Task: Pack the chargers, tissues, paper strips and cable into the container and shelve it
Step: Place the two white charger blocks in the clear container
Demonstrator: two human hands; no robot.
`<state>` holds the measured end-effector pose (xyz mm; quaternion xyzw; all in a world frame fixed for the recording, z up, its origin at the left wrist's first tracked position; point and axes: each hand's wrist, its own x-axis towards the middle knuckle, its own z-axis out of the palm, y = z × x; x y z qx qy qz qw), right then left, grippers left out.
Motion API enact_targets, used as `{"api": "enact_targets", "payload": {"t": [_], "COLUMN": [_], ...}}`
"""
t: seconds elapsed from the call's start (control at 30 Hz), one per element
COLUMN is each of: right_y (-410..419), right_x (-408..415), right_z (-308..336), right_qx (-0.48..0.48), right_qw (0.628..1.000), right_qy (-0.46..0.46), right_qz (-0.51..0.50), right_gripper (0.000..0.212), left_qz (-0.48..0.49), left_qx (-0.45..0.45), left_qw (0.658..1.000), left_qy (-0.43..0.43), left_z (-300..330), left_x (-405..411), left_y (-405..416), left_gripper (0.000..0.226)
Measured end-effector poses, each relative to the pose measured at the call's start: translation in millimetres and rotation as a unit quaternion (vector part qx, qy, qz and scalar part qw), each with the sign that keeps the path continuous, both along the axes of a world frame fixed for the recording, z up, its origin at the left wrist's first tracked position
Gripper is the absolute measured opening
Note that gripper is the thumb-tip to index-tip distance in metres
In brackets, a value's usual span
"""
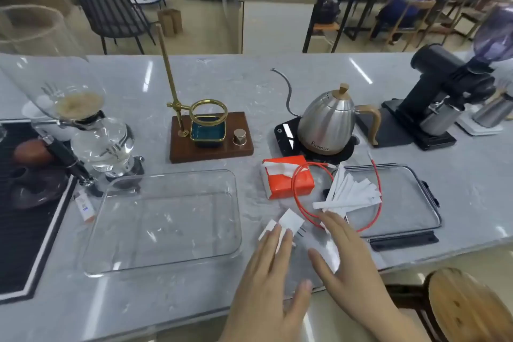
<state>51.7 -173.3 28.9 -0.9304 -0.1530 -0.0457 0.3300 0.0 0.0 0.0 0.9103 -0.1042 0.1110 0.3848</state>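
Packing not begun: the clear container (163,222) sits empty on the bench (277,86). Both grips are spread flat, left hand (266,275) on the white chargers (290,223), right hand (349,261) beside the red cable (298,197). Next move likely requires pinching a charger and carrying it left into the container.

The steel kettle (327,119), right of centre in the frame, bears the brand "BREWISTA" low on its body; no other text is legible.
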Motion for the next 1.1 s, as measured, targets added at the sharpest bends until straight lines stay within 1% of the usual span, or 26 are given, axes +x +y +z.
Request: {"api": "enact_targets", "payload": {"t": [0.07,0.13,0.3,0.37,0.53,0.6,0.83,1.1], "right_y": [-7,-11,-17,-18,-18,-17,-13,-13], "right_x": [11,20,38,45,55,60,68,71], "right_z": [-5,-12,-32,-38,-47,-47,-44,-49], "right_qx": [0.006,-0.001,0.011,0.004,0.004,0.011,0.009,-0.005], "right_qw": [0.999,0.998,0.992,0.989,0.986,0.985,0.981,0.979], "right_qy": [0.018,0.052,0.093,0.099,0.092,0.092,0.085,0.059], "right_qz": [0.026,0.042,0.086,0.109,0.138,0.144,0.176,0.197], "right_gripper": [0.052,0.051,0.047,0.046,0.05,0.05,0.05,0.044], "left_qz": [0.029,0.062,0.137,0.17,0.215,0.222,0.228,0.233], "left_qx": [-0.017,-0.023,-0.005,-0.004,-0.014,-0.018,-0.025,-0.027], "left_qw": [0.999,0.996,0.987,0.981,0.968,0.966,0.965,0.963], "left_qy": [0.038,0.064,0.084,0.098,0.132,0.133,0.128,0.13], "left_z": [-5,-14,-31,-36,-35,-33,-36,-40], "left_x": [4,7,15,18,26,27,29,28], "left_y": [-11,-20,-34,-39,-41,-41,-39,-35], "left_gripper": [0.078,0.079,0.078,0.074,0.067,0.06,0.058,0.052]}}
